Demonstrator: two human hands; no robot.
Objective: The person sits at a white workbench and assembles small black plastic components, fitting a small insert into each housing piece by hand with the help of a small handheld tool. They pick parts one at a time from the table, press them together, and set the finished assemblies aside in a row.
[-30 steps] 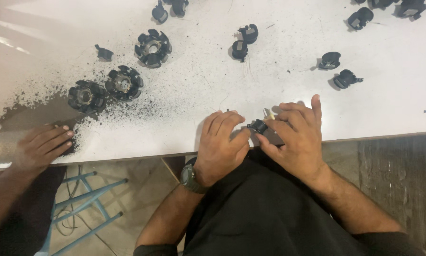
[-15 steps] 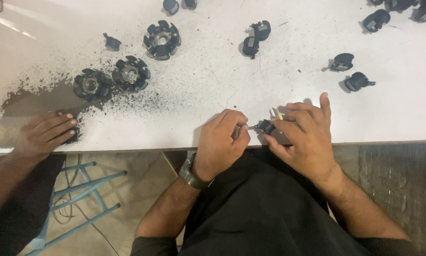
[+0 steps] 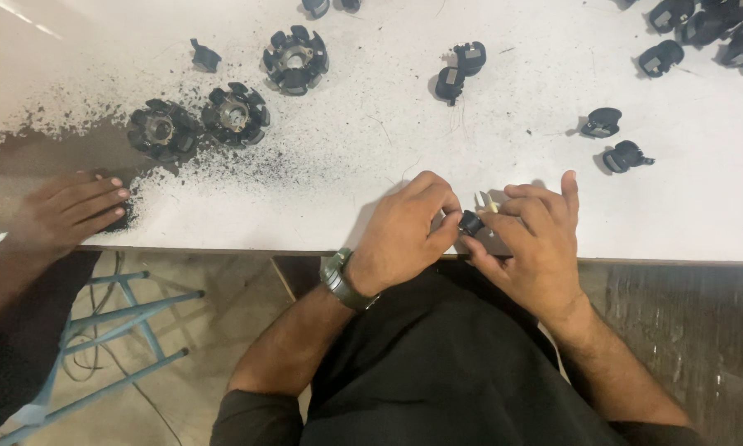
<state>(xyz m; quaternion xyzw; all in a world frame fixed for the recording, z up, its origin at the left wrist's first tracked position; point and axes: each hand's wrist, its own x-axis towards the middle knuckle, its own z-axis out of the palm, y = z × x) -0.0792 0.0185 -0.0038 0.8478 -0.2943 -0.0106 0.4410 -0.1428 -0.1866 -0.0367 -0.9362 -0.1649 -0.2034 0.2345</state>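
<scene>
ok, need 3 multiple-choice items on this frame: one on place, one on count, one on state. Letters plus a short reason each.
1. Where does the small black part sit?
A. Between the fingertips of both hands, at the near table edge
B. Beside the ring-shaped parts at far left
C. On the floor by the blue frame

2. How many ring-shaped black parts lie on the white table?
A. One
B. Three
C. Six

3. What is the co-worker's hand doing?
A. Lifting a ring-shaped part
B. Lying flat on the table, fingers stretched out
C. Gripping the watch

Answers:
1 A: the left hand and right hand pinch it between them over the edge.
2 B: two lie by the dark dust and one farther back.
3 B: its palm is down in the dark dust, holding nothing.
</scene>
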